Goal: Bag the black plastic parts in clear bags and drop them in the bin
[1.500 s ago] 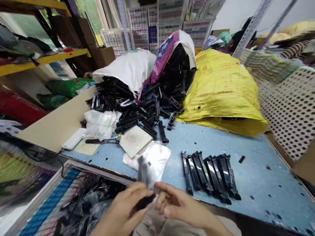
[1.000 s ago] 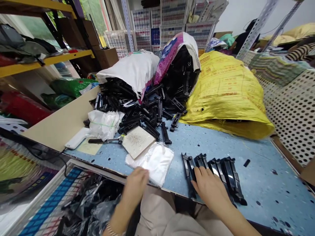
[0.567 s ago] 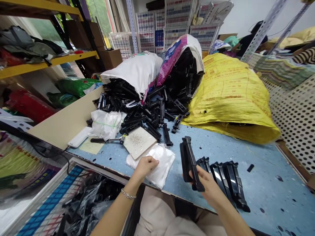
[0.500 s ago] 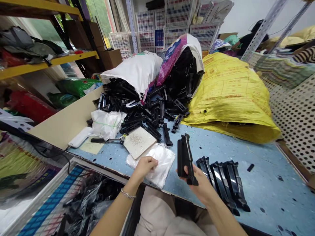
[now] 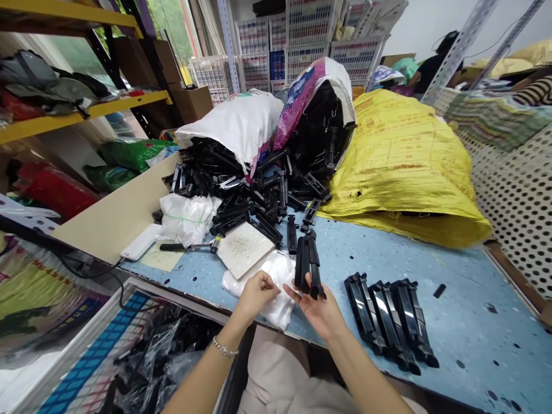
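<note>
My right hand (image 5: 321, 307) holds a pair of long black plastic parts (image 5: 307, 261), lying side by side and tilted upward over the front of the table. Its fingers support their lower end. My left hand (image 5: 259, 296) is closed, thumb and fingertips pinched at the top of a stack of thin white plastic bags (image 5: 276, 313). The fingertips hide exactly how much of a bag is between them. Just right of my right hand, several similar black parts (image 5: 383, 322) lie in a slanted row on the blue speckled table (image 5: 466, 299).
A pale square board (image 5: 244, 248) and a black-handled hammer (image 5: 190, 247) lie beyond my left hand. Behind them is a heap of black parts (image 5: 254, 195) spilling from sacks. A yellow sack (image 5: 409, 172) stands at the back right. Below left is a bin of plastic-wrapped black items (image 5: 155, 356).
My right hand has moved left with the black parts, closer to my left hand and over the bags' edge. My left hand has shifted slightly right, still pinched at the bags.
</note>
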`<state>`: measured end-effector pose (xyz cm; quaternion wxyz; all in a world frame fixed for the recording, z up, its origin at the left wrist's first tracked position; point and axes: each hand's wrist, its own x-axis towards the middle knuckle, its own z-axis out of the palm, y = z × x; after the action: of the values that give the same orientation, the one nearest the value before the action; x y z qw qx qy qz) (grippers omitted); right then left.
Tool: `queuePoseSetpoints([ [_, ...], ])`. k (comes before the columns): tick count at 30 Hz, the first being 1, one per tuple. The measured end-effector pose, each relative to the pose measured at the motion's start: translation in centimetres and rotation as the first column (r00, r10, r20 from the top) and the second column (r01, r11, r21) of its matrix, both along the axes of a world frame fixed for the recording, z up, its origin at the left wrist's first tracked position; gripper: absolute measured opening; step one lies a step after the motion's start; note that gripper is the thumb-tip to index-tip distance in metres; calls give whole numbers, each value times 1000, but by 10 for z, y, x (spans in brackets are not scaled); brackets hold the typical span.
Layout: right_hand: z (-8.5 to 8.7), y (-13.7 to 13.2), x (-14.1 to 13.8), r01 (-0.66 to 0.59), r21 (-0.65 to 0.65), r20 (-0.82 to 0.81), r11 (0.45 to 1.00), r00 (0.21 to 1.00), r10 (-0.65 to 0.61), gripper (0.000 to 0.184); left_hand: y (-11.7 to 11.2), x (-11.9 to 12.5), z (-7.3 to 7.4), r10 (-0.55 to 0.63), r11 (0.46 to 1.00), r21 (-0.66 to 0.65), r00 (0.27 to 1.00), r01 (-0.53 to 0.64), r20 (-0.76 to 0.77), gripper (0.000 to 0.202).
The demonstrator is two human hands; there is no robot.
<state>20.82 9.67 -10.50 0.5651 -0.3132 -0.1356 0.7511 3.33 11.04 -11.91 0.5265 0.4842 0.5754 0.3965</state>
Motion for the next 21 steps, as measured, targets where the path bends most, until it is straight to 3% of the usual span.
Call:
queuePoseSetpoints([
  [2, 1, 1, -6, -16, -8, 5, 1000, 1000, 16, 21, -3, 1, 3, -1, 999, 33, 1000, 2, -26, 18],
  [4, 0, 4, -12, -13, -25, 38, 1000, 999, 14, 23, -8, 1, 10, -47, 987, 139, 979, 75, -198, 9],
  [5, -1, 5, -13, -10, -30, 71, 999, 997, 12, 25, -11, 1, 15, -60, 969, 204, 934, 139, -351, 10],
  [7, -3, 2, -12, -1, -22, 163, 1000, 987, 5, 27, -17, 1, 22, -22, 918, 281, 744, 280, -668, 21],
  [9, -2, -8, -4, -22, -4, 227, 1000, 974, 22, 28, -18, -1, 25, 42, 891, 292, 577, 347, -815, 34],
  [10, -1, -16, 3, -62, -11, 225, 998, 972, 63, 28, -16, -2, 25, 45, 886, 291, 558, 361, -828, 41],
  [12, -2, -36, 17, -186, -73, 140, 980, 971, 194, 25, -11, -6, 22, 5, 885, 293, 623, 361, -782, 55],
  [15, -8, -60, 28, -425, -197, -112, 884, 905, 410, 24, -11, -11, 22, -39, 901, 303, 753, 311, -657, 62],
  [18, -17, -62, 23, -555, -216, -245, 803, 827, 506, 29, -30, -6, 34, -53, 879, 346, 787, 329, -615, 64],
  [21, -19, -51, 8, -455, -192, -54, 870, 890, 453, 30, -60, 11, 51, -188, 782, 366, 751, 505, -633, 69],
])
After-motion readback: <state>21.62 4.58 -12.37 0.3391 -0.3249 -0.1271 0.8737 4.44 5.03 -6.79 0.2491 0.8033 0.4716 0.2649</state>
